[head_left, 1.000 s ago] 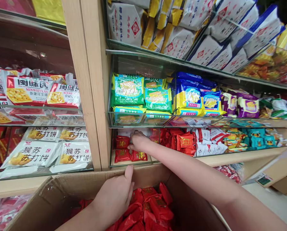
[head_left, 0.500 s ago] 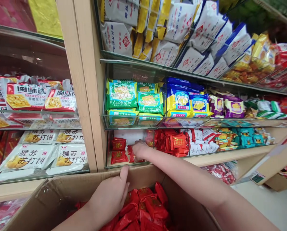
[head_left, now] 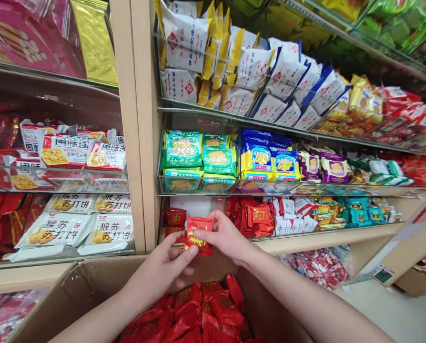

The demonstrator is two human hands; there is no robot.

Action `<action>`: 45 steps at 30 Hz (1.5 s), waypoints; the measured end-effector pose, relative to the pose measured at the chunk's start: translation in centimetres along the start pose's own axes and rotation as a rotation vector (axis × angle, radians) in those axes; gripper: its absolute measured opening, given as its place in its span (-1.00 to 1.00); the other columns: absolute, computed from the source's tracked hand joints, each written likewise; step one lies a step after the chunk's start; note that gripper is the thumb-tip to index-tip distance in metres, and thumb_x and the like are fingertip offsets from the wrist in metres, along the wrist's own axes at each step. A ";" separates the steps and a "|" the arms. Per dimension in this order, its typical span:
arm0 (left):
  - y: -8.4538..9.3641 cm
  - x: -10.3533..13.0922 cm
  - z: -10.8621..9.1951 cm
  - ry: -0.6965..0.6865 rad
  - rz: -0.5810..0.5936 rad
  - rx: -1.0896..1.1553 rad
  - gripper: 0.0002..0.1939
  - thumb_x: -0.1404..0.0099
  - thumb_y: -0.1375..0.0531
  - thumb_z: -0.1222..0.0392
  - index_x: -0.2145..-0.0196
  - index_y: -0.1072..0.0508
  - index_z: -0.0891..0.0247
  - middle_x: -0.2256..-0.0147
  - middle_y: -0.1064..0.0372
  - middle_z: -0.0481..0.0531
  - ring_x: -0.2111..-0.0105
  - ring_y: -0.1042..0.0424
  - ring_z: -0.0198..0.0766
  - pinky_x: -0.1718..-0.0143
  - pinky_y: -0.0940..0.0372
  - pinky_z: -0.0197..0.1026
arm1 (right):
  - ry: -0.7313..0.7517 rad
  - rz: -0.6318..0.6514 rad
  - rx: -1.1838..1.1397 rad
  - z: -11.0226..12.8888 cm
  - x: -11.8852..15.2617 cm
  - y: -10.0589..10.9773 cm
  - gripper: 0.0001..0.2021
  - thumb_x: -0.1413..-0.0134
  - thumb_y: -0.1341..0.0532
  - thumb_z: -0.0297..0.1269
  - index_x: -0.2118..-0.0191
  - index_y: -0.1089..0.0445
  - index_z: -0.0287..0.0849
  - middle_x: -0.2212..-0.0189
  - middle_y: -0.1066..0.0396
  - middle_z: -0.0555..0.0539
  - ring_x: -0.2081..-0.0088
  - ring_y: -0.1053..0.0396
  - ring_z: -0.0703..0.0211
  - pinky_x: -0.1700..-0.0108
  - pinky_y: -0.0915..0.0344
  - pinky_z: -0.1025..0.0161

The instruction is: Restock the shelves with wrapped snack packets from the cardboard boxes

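Note:
A red packet (head_left: 200, 228) with gold print is held between both hands, just above the cardboard box (head_left: 102, 274). My left hand (head_left: 173, 259) pinches its lower left side with thumb and fingers. From the right, my right hand (head_left: 223, 236) grips its right side, thumb across the front. Red packets (head_left: 213, 309) of the same kind fill the bottom of the box. Behind the hands, a few more red packets (head_left: 176, 217) sit at the left of a low glass compartment.
Glass-fronted shelves hold green biscuit packs (head_left: 182, 148), blue and yellow packs (head_left: 258, 152) and white packets (head_left: 184, 40). A wooden upright (head_left: 143, 124) divides the shelving. Bagged goods (head_left: 320, 267) lie below the bottom shelf.
My right hand has come out of the low compartment toward the box. My left hand has risen to meet it, and both now hold a red packet. The view has shifted slightly.

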State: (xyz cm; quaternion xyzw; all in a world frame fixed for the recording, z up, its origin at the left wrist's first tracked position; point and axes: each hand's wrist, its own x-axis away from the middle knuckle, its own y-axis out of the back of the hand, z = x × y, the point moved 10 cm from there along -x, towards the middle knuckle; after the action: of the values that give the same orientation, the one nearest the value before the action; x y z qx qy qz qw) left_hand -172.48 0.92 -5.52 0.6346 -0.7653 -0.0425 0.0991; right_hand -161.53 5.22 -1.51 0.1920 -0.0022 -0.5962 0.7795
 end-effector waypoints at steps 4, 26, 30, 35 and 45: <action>-0.8 0.3 0.3 -0.004 0.032 0.177 -0.50 0.01 -0.24 0.07 0.13 -0.21 0.26 0.29 -0.43 0.02 0.39 -0.45 -0.32 0.48 -0.28 -0.34 | 0.025 0.059 -0.151 0.9 1.5 -1.3 -0.69 0.14 -0.22 -0.10 0.41 -0.12 -0.18 0.53 -0.21 0.09 0.51 -0.15 0.38 0.44 -0.11 0.40; 0.1 1.2 3.6 0.216 -0.145 0.513 -0.82 0.01 -0.29 0.24 0.47 -0.33 0.30 0.58 -0.46 -0.06 0.60 -0.43 -0.39 0.50 -0.34 -0.34 | 0.152 -0.179 0.249 0.4 2.1 0.9 -0.70 -0.07 0.02 -0.11 0.57 -0.01 -0.16 0.64 -0.02 0.10 0.53 -0.02 0.32 0.48 0.01 0.37; -0.1 0.8 3.9 0.163 -0.151 0.482 -0.68 0.07 -0.31 0.06 0.46 -0.29 0.27 0.60 -0.44 -0.11 0.63 -0.40 -0.42 0.57 -0.31 -0.36 | 0.122 -0.201 0.202 -0.5 2.0 1.0 -0.69 -0.07 0.02 -0.09 0.57 -0.02 -0.16 0.64 -0.01 0.10 0.53 -0.01 0.32 0.48 0.01 0.36; -0.9 1.1 3.9 0.135 -0.130 0.517 -0.61 0.15 -0.34 0.05 0.48 -0.23 0.24 0.63 -0.38 -0.17 0.61 -0.41 -0.43 0.54 -0.30 -0.38 | 0.042 -0.238 0.073 -2.3 1.5 1.4 -0.67 -0.07 0.03 -0.03 0.56 -0.02 -0.16 0.63 -0.01 0.10 0.54 -0.01 0.33 0.49 -0.04 0.37; -0.7 1.7 4.0 0.168 -0.154 0.623 -0.60 0.20 -0.37 0.21 0.47 -0.22 0.25 0.60 -0.38 -0.14 0.58 -0.42 -0.40 0.48 -0.30 -0.34 | -0.162 0.182 -0.242 -1.9 -0.4 -1.0 -0.50 0.30 -0.33 -0.20 0.20 -0.11 -0.15 0.49 -0.28 0.07 0.54 -0.25 0.38 0.56 -0.18 0.43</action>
State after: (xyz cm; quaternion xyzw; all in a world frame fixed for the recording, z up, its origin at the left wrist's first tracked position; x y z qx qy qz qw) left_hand -172.94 -1.17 -9.41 0.6916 -0.6805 0.2388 -0.0404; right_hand -162.12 5.98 -3.49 0.0471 -0.0105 -0.5324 0.8451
